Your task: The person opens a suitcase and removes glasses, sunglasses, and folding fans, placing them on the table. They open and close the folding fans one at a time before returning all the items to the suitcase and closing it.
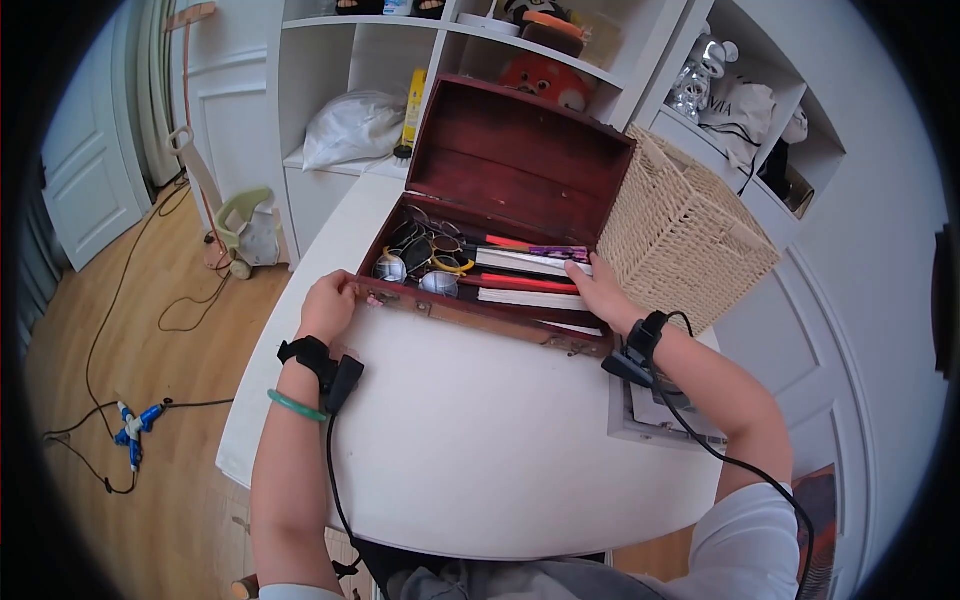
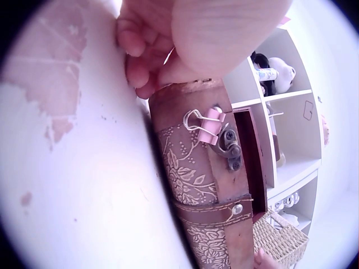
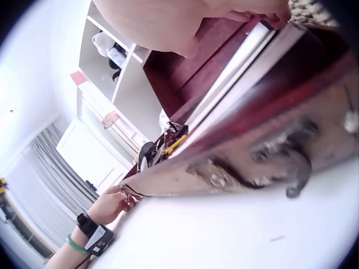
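Observation:
An open dark-red wooden box (image 1: 520, 150) stands on the white table, its lid tipped back. Several pairs of glasses (image 1: 425, 245) lie in its left part. Books (image 1: 530, 297) with white page edges fill the right part. My left hand (image 1: 328, 305) grips the box's front left corner, fingers curled in at that end. Close to it, a pink binder clip (image 2: 211, 126) hangs by a metal latch on the embossed front. My right hand (image 1: 605, 292) holds the right end of a white-edged book (image 3: 230, 70) inside the box; the fingertips are partly hidden.
A woven basket (image 1: 690, 230) stands right behind the box. A grey-framed flat item (image 1: 650, 415) lies under my right forearm. Cables run from both wrist cameras. White shelves (image 1: 360, 60) rise behind the table (image 1: 450, 430); cords and a blue connector (image 1: 135, 430) lie on the floor.

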Available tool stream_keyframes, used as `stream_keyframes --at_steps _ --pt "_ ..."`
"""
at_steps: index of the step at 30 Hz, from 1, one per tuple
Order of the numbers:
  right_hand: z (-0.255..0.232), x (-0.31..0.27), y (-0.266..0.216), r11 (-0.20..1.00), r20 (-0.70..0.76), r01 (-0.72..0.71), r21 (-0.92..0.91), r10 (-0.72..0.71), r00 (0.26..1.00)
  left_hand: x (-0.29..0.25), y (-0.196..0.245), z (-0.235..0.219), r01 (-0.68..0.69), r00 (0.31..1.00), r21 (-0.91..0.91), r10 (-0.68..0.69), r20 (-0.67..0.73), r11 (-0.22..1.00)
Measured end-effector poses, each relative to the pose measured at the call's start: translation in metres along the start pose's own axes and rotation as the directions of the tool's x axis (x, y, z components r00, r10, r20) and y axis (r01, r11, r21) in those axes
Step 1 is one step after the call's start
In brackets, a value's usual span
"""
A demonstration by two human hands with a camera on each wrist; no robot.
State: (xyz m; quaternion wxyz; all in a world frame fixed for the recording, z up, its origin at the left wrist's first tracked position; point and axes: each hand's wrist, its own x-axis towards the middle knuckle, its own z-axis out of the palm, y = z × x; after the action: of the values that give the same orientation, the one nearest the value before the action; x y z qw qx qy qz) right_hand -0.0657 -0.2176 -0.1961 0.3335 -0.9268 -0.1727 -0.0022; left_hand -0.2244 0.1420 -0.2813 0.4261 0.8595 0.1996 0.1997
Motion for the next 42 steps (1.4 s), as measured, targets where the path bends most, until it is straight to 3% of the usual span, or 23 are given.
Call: stream_keyframes --at_steps 3,5,8,15,21,23,25,29,38,40,42 --pt "-0.010 0.027 -0.009 0.977 -0.082 0.171 -0.126 -0.182 0.980 -0.003 0.006 -0.004 0.012 1.000 0.025 -0.012 0.011 1.000" --pt "-0.025 0.049 -0.028 0.982 -0.117 0.182 -0.051 -0.187 0.975 -0.002 0.006 -0.002 0.025 0.999 0.042 -0.026 0.028 0.999" --pt "-0.047 0.085 -0.054 0.954 -0.224 0.214 -0.209 -0.259 0.939 0.001 -0.002 0.000 0.032 0.999 -0.013 -0.032 0.020 0.999" --pt "-0.080 0.158 -0.066 0.924 -0.311 0.194 -0.329 -0.300 0.902 -0.001 0.003 -0.002 0.027 0.999 0.025 -0.028 0.038 0.999" --pt "-0.089 0.199 -0.056 0.798 -0.406 0.102 -0.594 -0.406 0.819 0.000 -0.003 0.000 0.031 0.998 0.011 -0.032 0.045 0.999" --pt "-0.094 0.205 -0.057 0.795 -0.403 0.105 -0.598 -0.410 0.818 0.001 -0.004 0.001 0.037 0.998 -0.014 -0.036 0.051 0.999" --pt "-0.098 0.210 -0.055 0.809 -0.345 0.083 -0.582 -0.339 0.875 -0.001 -0.001 0.000 0.034 0.999 -0.014 -0.033 0.044 0.999" --pt "-0.096 0.208 -0.052 0.816 -0.309 0.046 -0.576 -0.269 0.912 -0.002 -0.001 -0.001 0.031 0.998 -0.018 -0.030 0.055 0.999" --pt "-0.106 0.180 -0.065 0.698 -0.273 0.092 -0.710 -0.394 0.877 -0.001 -0.004 0.001 0.021 0.998 -0.003 -0.021 0.061 1.000" --pt "-0.111 0.172 -0.065 0.681 -0.264 0.114 -0.724 -0.426 0.865 -0.001 -0.004 0.002 -0.041 0.999 -0.046 0.042 0.021 0.998" --pt "-0.114 0.166 -0.068 0.581 -0.244 0.149 -0.800 -0.542 0.804 0.002 -0.008 0.003 -0.008 0.999 -0.030 0.009 0.039 1.000"
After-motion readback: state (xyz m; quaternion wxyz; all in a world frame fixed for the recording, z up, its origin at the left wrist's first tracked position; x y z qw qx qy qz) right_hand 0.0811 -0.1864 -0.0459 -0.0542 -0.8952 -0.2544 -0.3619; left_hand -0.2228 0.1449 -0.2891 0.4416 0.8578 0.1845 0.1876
